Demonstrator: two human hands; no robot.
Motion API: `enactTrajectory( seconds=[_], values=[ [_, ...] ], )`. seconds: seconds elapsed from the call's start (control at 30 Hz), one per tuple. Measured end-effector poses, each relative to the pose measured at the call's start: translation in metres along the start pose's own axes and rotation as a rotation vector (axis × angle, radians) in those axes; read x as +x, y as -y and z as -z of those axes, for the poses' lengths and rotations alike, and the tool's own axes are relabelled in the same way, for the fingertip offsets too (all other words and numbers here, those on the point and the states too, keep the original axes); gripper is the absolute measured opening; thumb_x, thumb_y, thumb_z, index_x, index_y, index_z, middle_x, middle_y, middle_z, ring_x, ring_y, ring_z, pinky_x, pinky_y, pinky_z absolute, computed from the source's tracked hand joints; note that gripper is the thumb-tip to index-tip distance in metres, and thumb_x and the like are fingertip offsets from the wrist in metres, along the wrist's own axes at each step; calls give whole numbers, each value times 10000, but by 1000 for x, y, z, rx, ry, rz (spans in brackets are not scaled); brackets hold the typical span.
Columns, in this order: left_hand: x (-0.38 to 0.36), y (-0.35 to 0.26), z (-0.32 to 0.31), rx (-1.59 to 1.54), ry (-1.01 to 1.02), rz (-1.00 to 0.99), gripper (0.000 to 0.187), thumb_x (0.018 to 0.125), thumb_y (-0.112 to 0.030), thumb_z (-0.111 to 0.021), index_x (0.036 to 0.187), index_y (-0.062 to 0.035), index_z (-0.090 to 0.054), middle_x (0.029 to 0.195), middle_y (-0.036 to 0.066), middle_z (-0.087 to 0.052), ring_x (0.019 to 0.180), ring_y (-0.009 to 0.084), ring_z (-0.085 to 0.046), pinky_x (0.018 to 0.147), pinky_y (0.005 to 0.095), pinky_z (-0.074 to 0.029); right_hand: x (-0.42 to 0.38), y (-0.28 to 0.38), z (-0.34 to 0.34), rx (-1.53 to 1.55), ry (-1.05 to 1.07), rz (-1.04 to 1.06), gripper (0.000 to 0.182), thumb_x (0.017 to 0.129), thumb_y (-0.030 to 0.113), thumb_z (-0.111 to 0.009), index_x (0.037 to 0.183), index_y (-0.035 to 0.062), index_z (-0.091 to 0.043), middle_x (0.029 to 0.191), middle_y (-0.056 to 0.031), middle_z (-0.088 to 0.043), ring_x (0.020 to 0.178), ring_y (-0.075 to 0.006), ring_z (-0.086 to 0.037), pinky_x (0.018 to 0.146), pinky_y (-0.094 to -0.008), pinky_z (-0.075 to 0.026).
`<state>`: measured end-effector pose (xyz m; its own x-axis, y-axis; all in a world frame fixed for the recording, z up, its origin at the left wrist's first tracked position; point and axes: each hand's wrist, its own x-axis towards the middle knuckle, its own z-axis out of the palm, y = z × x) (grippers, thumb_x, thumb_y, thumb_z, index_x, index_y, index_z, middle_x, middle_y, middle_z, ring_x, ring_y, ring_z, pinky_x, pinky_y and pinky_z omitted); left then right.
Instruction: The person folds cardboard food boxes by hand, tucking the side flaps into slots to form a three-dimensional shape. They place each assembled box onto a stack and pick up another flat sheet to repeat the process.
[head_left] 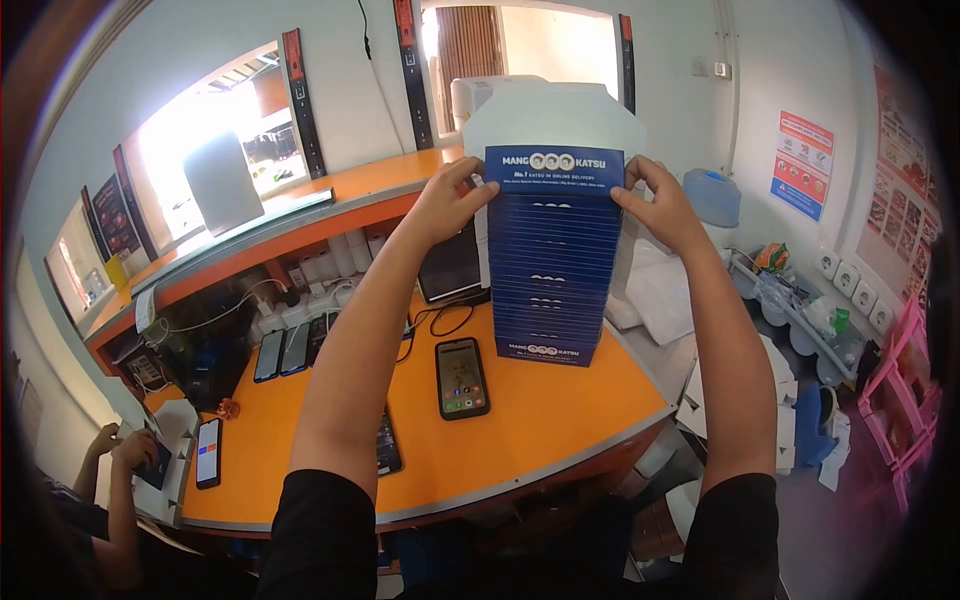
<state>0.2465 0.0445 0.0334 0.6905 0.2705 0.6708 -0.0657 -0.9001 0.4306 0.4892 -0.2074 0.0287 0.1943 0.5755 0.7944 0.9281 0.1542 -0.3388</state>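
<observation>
A tall stack of blue cardboard food boxes [550, 265], nested one in another, stands on the orange counter. At its top is a blue food box [556, 185] with "Mang Katsu" printed on its front. A pale lid flap [555, 115] stands up behind this front panel. My left hand [455, 202] pinches the top box at its left corner, thumb on the front. At the opposite corner, my right hand [657, 205] grips the same box, thumb also in front. Both hands' other fingers are partly hidden behind the cardboard.
A phone [462, 380] lies on the orange counter [540, 420] before the stack; other phones lie to the left. A co-worker's hands [130, 450] handle a blue-and-white box at far left. White bags [660, 295] and a grey rack [800, 310] are at right.
</observation>
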Motion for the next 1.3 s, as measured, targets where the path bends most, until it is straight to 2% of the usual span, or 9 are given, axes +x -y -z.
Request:
enactTrajectory(
  seconds=[0.1, 0.2, 0.4, 0.5, 0.6, 0.8, 0.93, 1.1, 1.3],
  values=[
    [2, 7, 0, 53, -58, -159, 431, 948, -390, -688, 1089, 18, -667, 1084, 146, -661, 1002, 263, -591, 888, 405, -489, -1, 2, 6, 70, 30, 23, 348, 888, 389, -753, 900, 76, -602, 936, -73, -657, 1033, -273, -578, 967, -440, -446],
    [5, 4, -1, 36, -27, -200, 416, 946, -384, -702, 1060, 14, -668, 1036, 122, -655, 922, 228, -586, 828, 377, -486, -2, 4, 15, 38, 83, 0, 325, 899, 365, -753, 889, 70, -617, 913, -65, -663, 985, -247, -581, 930, -405, -452],
    [2, -8, -4, -307, 122, 34, 315, 948, -315, -745, 862, -50, -598, 819, 39, -611, 780, 137, -544, 766, 324, -467, -5, 10, 32, -22, 130, 34, 286, 932, 324, -725, 898, 47, -660, 849, -49, -654, 868, -192, -536, 839, -359, -450],
    [1, -12, -5, -467, 151, 91, 318, 961, -272, -745, 792, -102, -535, 747, -3, -589, 721, 107, -517, 739, 299, -455, -6, 14, 32, 29, 140, -24, 243, 931, 282, -729, 900, 48, -670, 806, -27, -636, 771, -146, -501, 742, -323, -436],
    [0, -16, -5, -449, 139, 160, 321, 964, -254, -747, 789, -118, -515, 735, -25, -580, 704, 92, -509, 718, 286, -446, -6, 19, 29, -21, 111, -77, 229, 916, 258, -748, 868, 48, -671, 763, 4, -602, 697, -103, -452, 658, -290, -396],
    [1, -15, -10, -543, 111, 184, 264, 940, -202, -751, 846, -115, -519, 803, -6, -596, 792, 102, -542, 775, 279, -448, -3, 19, 33, 107, 156, -162, 260, 902, 251, -768, 795, 47, -649, 735, 33, -569, 691, -88, -440, 652, -277, -385],
    [1, -13, -11, -597, 141, 169, 183, 915, -125, -692, 1008, -86, -540, 892, 14, -607, 859, 124, -555, 831, 296, -450, -5, 12, 34, 103, 184, -112, 228, 910, 244, -762, 877, 53, -642, 804, 33, -590, 752, -88, -473, 715, -264, -414],
    [-6, -33, -15, -666, 53, 201, 475, 910, -103, -622, 1357, -32, -477, 1005, 46, -604, 945, 140, -555, 880, 322, -449, -13, 20, 26, 349, 109, -155, 243, 947, 185, -698, 1163, 81, -661, 918, 9, -620, 812, -109, -520, 807, -300, -467],
    [-20, -33, -21, -608, 35, 42, 543, 975, -175, -592, 1500, -97, -476, 1008, 44, -589, 1013, 150, -571, 920, 335, -456, -18, 23, 7, 356, 37, -107, 358, 1012, 141, -594, 1365, 114, -648, 1015, -45, -691, 982, -134, -638, 929, -309, -499]
  ],
)
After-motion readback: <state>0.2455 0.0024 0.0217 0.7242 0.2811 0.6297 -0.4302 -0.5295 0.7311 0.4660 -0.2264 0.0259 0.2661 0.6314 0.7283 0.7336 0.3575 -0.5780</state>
